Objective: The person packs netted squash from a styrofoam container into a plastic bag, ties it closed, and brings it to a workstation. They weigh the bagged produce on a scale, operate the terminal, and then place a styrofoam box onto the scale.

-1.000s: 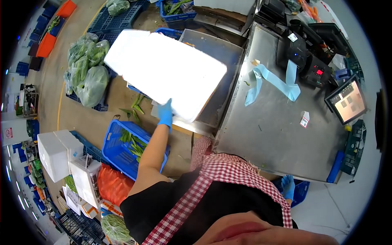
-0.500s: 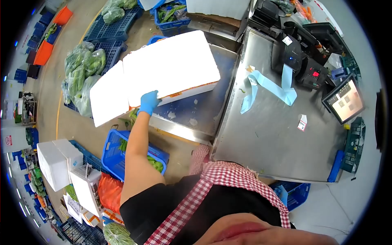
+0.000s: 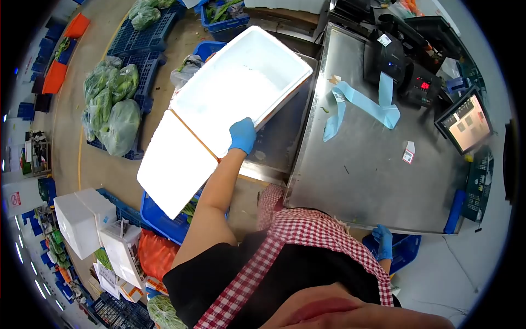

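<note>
My left hand, in a blue glove, is closed on the near rim of a white foam box. The box is tilted on the metal surface at the left, its pale hollow inside facing up. A white foam lid adjoins its lower left side along a brown line and hangs over a blue crate with green vegetables. My right hand, also blue-gloved, is low at the right by the near edge of the metal table. Its fingers look loosely apart, with nothing visible in them.
A light blue strip and a small label lie on the table. Behind them stand a black printer and a lit screen. Bagged greens rest on blue pallets at the left. Foam boxes stand at lower left.
The foam box has tipped and shifted right, so its hollow inside now shows. My left hand has moved right with it. My right hand has come further into view beside the table edge.
</note>
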A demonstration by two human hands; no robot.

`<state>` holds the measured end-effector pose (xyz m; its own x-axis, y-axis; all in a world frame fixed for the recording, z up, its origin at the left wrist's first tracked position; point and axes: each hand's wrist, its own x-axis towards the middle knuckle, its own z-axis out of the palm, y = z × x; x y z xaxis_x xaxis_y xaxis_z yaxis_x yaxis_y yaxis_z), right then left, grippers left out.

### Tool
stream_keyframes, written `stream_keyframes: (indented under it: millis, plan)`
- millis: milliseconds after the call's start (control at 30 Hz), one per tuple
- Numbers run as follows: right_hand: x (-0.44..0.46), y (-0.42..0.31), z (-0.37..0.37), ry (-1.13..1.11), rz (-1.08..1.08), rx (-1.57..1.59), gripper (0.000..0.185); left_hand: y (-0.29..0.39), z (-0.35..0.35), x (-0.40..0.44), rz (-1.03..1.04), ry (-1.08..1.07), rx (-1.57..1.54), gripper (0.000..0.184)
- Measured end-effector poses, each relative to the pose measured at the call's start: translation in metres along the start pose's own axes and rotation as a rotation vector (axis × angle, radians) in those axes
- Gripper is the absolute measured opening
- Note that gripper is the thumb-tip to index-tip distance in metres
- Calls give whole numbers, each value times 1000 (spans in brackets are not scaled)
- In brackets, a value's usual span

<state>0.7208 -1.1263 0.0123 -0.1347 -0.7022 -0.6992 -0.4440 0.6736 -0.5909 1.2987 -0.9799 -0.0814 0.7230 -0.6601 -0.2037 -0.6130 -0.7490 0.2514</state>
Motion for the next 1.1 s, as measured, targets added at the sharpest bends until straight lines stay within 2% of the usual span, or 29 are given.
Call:
stream_keyframes:
  millis: [33,133,200,233,300,333,367,433,500,600,633,700,733,767,867,1100]
  plan:
    - [-2,0,3,30,-5,-3,11,2,-2,-4,-5,16,-7,15]
    - [30,45,-23,-122,37,-7,12,5,-5,-16,-54,27,-56,24]
    - [61,94,-49,-277,92,125,15,-1,-8,-21,-141,0,-131,33]
    - [72,113,-58,-354,118,190,16,-7,-10,-21,-109,69,-123,37]
    - [80,136,-70,-276,199,128,17,-27,-16,-19,-39,207,-109,44]
    - [77,139,-70,-232,242,101,17,-38,-42,-14,-94,138,-94,54]
    - [75,142,-70,-172,247,52,17,-57,-63,-9,-62,207,-74,60]
    - [52,121,-60,-75,226,-28,17,-91,-125,-6,-71,205,-111,71]
    - [16,81,-37,-51,168,-80,16,-105,-198,-11,-93,194,-366,57]
    - [55,104,-48,-198,163,-31,15,-144,-264,-17,-115,233,-829,44]
    - [65,109,-48,-191,221,4,15,-170,-275,-20,-180,216,-897,46]
    - [71,98,-40,-227,123,-67,15,-210,-295,-26,-290,247,-1068,52]
    - [73,92,-32,-243,74,-101,15,-224,-300,-32,-337,293,-1172,55]
    - [77,88,-27,-210,103,-166,17,-229,-308,-43,-428,189,-1259,60]
    - [65,77,-18,-180,-47,-406,19,-244,-303,-75,-496,144,-1390,60]
    - [40,58,-12,-208,-26,-347,18,-282,-263,-119,-579,265,-1614,60]
